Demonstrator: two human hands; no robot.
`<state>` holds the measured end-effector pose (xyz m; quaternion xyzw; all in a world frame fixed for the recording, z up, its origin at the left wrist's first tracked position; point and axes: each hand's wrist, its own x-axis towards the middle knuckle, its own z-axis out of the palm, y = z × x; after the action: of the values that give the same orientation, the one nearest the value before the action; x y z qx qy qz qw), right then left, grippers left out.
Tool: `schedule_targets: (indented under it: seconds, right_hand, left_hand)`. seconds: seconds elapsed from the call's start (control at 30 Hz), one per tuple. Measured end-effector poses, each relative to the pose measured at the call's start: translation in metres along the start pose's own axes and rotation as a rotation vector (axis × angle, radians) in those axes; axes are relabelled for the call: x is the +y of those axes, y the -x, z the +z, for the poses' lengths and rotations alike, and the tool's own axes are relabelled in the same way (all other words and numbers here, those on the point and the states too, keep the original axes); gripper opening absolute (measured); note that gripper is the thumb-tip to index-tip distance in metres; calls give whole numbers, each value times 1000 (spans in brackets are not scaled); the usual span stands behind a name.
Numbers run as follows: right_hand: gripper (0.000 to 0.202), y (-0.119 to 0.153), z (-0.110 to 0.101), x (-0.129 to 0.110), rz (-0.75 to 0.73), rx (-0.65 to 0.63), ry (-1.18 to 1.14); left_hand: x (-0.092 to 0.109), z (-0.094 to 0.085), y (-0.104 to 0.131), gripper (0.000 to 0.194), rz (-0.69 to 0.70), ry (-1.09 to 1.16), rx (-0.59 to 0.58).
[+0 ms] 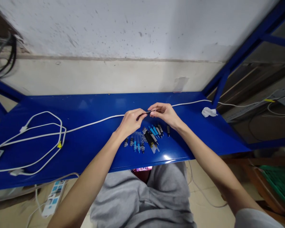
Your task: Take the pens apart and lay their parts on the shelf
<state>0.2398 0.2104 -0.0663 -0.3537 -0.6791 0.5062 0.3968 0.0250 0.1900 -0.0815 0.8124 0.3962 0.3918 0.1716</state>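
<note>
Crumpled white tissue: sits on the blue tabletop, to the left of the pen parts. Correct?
Wrong side. The head view shows the crumpled white tissue to the right of the pen parts. It does sit on the blue tabletop.

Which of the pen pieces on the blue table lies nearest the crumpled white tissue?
The dark piece at the row's right end, past a small gap; the other pieces lie farther left.
</note>
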Motion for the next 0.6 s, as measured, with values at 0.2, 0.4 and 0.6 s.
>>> schedule_targets:
  seconds: [0.2,0.4,0.6]
  right_hand:
    - [39,-4,8,12,4,245,-142]
    - [45,-22,1,28,-8,546,-266]
    - [40,-45,12,17,-33,513,-421]
  left_hand:
    - [-1,4,1,17,-23,3,4]
    - [-6,3,0,20,-82,-31,19]
    - [-4,-1,-1,20,-94,-51,91]
